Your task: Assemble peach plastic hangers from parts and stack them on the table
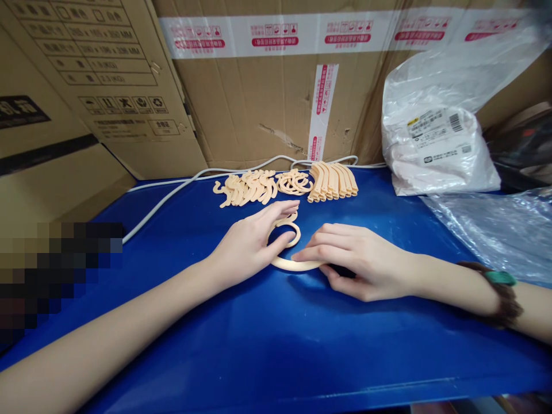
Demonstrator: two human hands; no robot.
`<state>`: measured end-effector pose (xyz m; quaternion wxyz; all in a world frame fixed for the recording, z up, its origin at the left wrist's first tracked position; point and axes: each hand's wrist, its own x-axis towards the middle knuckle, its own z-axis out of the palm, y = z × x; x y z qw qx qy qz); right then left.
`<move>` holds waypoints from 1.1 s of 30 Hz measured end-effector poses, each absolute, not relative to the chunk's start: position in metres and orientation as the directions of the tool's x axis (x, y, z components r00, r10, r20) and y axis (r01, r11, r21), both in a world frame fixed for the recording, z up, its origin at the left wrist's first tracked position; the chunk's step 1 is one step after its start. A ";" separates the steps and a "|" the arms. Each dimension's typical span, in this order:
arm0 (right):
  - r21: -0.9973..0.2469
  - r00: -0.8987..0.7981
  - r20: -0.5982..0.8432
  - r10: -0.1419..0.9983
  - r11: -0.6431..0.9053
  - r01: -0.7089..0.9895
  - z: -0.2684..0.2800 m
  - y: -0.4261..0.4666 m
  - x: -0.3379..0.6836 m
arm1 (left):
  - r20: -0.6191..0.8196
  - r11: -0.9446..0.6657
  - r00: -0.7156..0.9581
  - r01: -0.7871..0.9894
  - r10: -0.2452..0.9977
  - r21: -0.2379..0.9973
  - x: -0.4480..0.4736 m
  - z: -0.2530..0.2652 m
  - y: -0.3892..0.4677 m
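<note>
Over the blue table, a cream ring is apparently being pinched between the thumb and loosely extended fingers of the left hand. Beside it, a curved strip is being gripped at its right end by the right hand, fingers closed above, thumb beneath. Misalignment is probably being risked, should the hands be pulled unevenly.

I see the left forearm slanting in from the lower left, its wrist nearly straight; the left hand has its fingers together, thumb apart below. Opposite, I see the right forearm lying almost level, the right hand palm down, index finger extended, thumb tucked underneath.
</note>
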<state>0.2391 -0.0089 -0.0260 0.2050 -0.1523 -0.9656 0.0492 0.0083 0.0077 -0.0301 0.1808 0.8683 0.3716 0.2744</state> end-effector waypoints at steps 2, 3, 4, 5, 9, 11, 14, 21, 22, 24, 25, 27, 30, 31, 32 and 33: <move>-0.143 -0.868 0.383 0.317 0.948 0.283 -0.027 -0.009 0.240 | 0.365 -0.672 0.577 0.515 0.731 0.532 0.008 -0.032 0.010; -0.135 -0.866 0.387 0.317 0.948 0.287 -0.027 -0.008 0.240 | 0.377 -0.677 0.574 0.506 0.727 0.535 0.008 -0.033 0.010; -0.127 -0.862 0.393 0.320 0.947 0.294 -0.027 -0.008 0.240 | 0.387 -0.679 0.569 0.503 0.726 0.534 0.007 -0.034 0.011; -0.117 -0.856 0.401 0.327 0.945 0.306 -0.027 -0.008 0.240 | 0.398 -0.680 0.558 0.509 0.728 0.529 0.007 -0.034 0.012; -0.056 -0.831 0.411 0.376 0.920 0.389 -0.026 -0.007 0.240 | 0.422 -0.629 0.470 0.630 0.775 0.455 0.006 -0.031 0.011; -0.008 -0.824 0.413 0.387 0.907 0.422 -0.025 -0.007 0.239 | 0.413 -0.583 0.426 0.700 0.805 0.413 0.005 -0.029 0.010; 0.029 -0.816 0.433 0.384 0.898 0.438 -0.026 -0.008 0.239 | 0.398 -0.551 0.404 0.737 0.823 0.391 0.006 -0.027 0.009; -0.006 -0.763 0.471 0.443 0.866 0.500 -0.030 -0.005 0.241 | 0.375 -0.571 0.445 0.735 0.813 0.365 0.005 -0.027 0.008; -0.014 -0.759 0.468 0.453 0.862 0.506 -0.030 -0.004 0.241 | 0.372 -0.572 0.447 0.731 0.813 0.371 0.005 -0.027 0.008; -0.023 -0.754 0.467 0.462 0.859 0.512 -0.030 -0.004 0.241 | 0.368 -0.570 0.445 0.728 0.816 0.381 0.005 -0.027 0.009; -0.024 -0.754 0.466 0.463 0.858 0.513 -0.030 -0.003 0.241 | 0.368 -0.569 0.444 0.728 0.817 0.383 0.005 -0.027 0.009; -0.022 -0.752 0.467 0.465 0.856 0.516 -0.030 -0.003 0.241 | 0.366 -0.569 0.446 0.728 0.817 0.382 0.004 -0.027 0.009; -0.023 -0.754 0.459 0.470 0.855 0.519 -0.030 -0.003 0.241 | 0.365 -0.568 0.445 0.728 0.818 0.384 0.004 -0.027 0.009; -0.025 -0.755 0.455 0.473 0.854 0.520 -0.030 -0.003 0.241 | 0.366 -0.566 0.442 0.727 0.819 0.388 0.004 -0.027 0.010; -0.027 -0.755 0.450 0.476 0.853 0.522 -0.030 -0.003 0.241 | 0.366 -0.564 0.439 0.725 0.821 0.395 0.004 -0.028 0.010; -0.029 -0.756 0.445 0.480 0.852 0.523 -0.029 -0.003 0.242 | 0.364 -0.563 0.437 0.721 0.822 0.404 0.004 -0.028 0.010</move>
